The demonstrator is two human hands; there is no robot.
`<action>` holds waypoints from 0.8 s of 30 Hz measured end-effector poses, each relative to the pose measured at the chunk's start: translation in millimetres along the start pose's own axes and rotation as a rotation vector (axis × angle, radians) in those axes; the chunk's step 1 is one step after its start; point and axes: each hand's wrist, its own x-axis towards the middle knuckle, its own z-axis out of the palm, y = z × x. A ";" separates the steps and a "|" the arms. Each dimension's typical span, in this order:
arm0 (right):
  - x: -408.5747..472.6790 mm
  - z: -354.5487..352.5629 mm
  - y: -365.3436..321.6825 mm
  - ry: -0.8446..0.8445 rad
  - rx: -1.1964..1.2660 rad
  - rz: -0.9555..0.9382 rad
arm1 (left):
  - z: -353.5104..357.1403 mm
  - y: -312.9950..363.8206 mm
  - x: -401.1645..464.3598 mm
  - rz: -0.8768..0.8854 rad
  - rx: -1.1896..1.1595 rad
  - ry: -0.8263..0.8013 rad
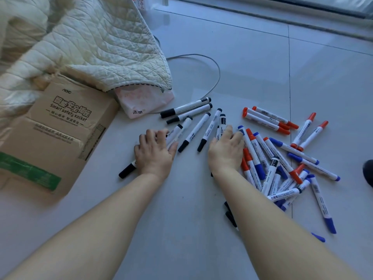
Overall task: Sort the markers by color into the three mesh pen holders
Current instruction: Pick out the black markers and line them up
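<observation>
We see two bare forearms running up from the bottom edge, no sleeves anywhere along them. Our left hand (154, 153) and right hand (227, 151) carry no rings, no watch, no gloves; the nails are short and unpainted.

1. This is a room in a home, most likely a bedroom, seen at floor level.
2. A quilted white bedcover (84, 41) hangs down at the far left.
3. The floor (262, 63) is glossy pale tile.
4. A cardboard box (50, 134) and a tissue pack (145, 100) lie beside the bedcover.
5. A grey cable (214, 63) loops across the tiles.
</observation>
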 end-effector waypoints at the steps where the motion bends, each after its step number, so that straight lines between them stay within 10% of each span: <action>1: -3.4 -0.4 0.3 -0.001 0.007 -0.004 | -0.8 -2.2 -4.7 -0.010 0.007 -0.008; 24: -135.8 27.7 -22.3 -0.289 0.545 -0.218 | -26.4 -54.7 -95.3 -0.332 -0.223 -0.075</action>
